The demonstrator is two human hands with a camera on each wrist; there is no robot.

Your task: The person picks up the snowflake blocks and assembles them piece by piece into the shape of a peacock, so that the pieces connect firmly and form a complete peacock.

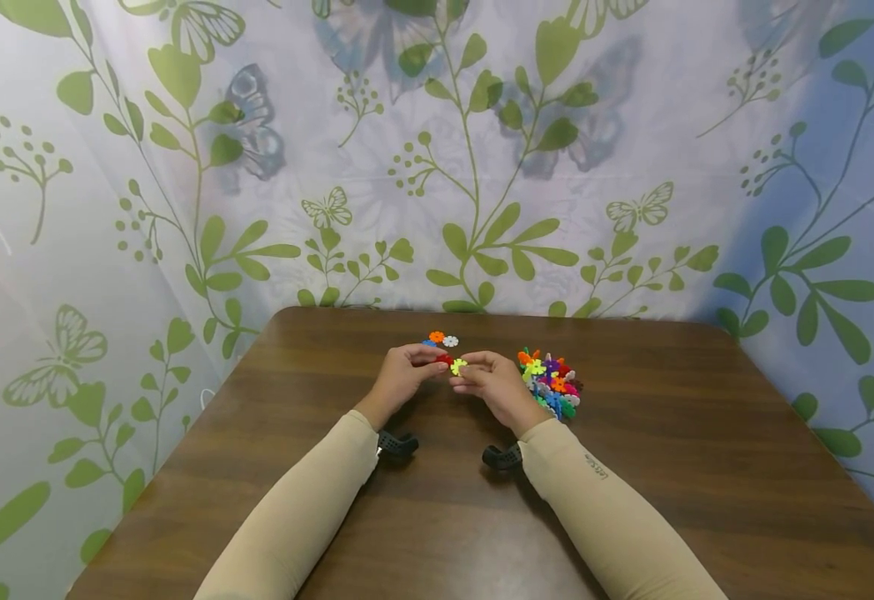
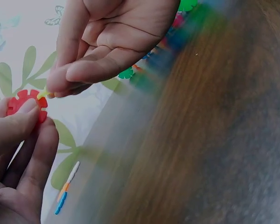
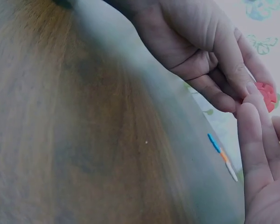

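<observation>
Both hands meet over the middle of the table. My left hand [image 1: 401, 382] pinches a red notched plastic disc [image 2: 23, 95] between thumb and fingers. My right hand [image 1: 502, 392] pinches a yellow notched disc [image 1: 458, 367], its edge right at the red disc's rim. In the left wrist view only a small bit of yellow shows at the right fingertips, the rest hidden. From the right wrist view, the red disc [image 3: 267, 95] stands out beyond the left fingers, and the yellow one is hidden behind the right fingers.
Just beyond the left hand lie a blue, an orange [image 1: 437, 337] and a white disc [image 1: 450, 342], lined up edge to edge. A heap of many-coloured discs [image 1: 556, 385] sits right of the right hand. Behind the brown table [image 1: 669, 433] hangs a leaf-patterned cloth [image 1: 377, 167].
</observation>
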